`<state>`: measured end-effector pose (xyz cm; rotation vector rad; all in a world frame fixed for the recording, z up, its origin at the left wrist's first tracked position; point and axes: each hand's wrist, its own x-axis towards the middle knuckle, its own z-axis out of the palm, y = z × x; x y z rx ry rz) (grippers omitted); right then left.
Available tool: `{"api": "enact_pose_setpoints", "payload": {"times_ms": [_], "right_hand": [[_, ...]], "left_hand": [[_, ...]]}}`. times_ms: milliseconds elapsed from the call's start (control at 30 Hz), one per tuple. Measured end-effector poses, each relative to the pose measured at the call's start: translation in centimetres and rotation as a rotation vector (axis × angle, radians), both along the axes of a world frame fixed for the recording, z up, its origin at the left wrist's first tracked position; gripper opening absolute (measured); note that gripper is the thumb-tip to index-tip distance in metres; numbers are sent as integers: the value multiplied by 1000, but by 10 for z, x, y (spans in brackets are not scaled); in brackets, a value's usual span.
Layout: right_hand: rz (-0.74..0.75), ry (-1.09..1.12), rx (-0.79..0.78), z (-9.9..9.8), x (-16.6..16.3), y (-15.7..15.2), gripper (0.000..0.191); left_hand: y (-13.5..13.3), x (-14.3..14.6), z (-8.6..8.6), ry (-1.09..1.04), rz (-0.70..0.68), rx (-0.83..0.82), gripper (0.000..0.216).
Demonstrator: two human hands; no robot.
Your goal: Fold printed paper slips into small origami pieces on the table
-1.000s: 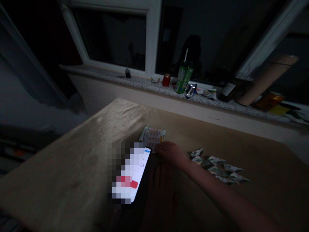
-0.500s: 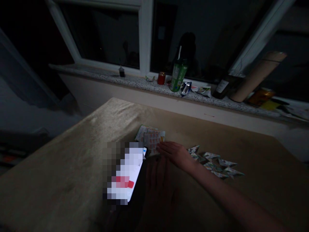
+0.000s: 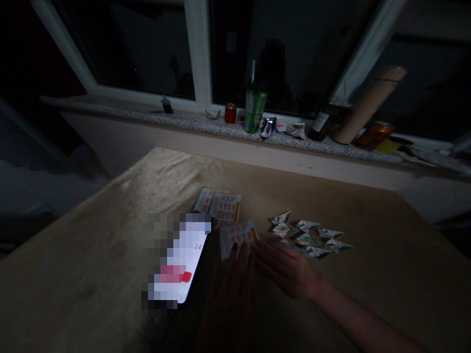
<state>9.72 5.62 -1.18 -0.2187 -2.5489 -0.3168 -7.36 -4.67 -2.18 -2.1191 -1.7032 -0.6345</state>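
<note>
On the beige table (image 3: 110, 235) a single printed paper sheet (image 3: 237, 238) lies just in front of me. My left hand (image 3: 228, 294), very dark, lies flat with fingers stretched out and its fingertips on the sheet's near edge. Beside it, my right hand (image 3: 287, 267) is flat too, with its fingertips at the sheet's right corner. Neither hand grips anything. A small stack of the same printed sheets (image 3: 219, 206) sits beyond. Several folded paper pieces (image 3: 309, 238) lie to the right. A lit phone (image 3: 180, 267) rests to the left.
The room is dark. Along the stone windowsill (image 3: 147, 115) behind the table stand a green bottle (image 3: 255, 109), a small red jar (image 3: 230, 113), a dark bottle (image 3: 324, 122), a leaning tan cylinder (image 3: 368, 105) and scattered wrappers.
My right hand has drawn back from the stack toward me, and one sheet now lies apart from the stack. My left hand has come onto that sheet. The view has shifted.
</note>
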Motion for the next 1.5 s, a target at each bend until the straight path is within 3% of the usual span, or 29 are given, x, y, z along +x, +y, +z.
{"api": "enact_pose_setpoints", "payload": {"times_ms": [267,467,767,967,1133,1267,1500], "right_hand": [[-29,-89,-217,-6,32,-40,33],[-57,-134,-267,-10,48,-55,30],[-118,-169,-341,-8,68,-77,27],[-190,-161,-381,-10,81,-94,26],[-249,-90,-364,-14,94,-103,23],[-276,-75,-352,-12,103,-105,22],[-342,-65,-359,-7,117,-109,24]], "left_hand": [[-21,-6,-10,59,-151,-33,49],[-29,0,-21,62,-213,-55,57],[-34,14,-18,145,-278,-133,66],[-29,19,-40,163,-357,-15,77],[-23,28,-50,192,-413,-73,82],[-17,38,-41,204,-464,-147,79],[-9,56,-5,255,-481,-390,61]]}}
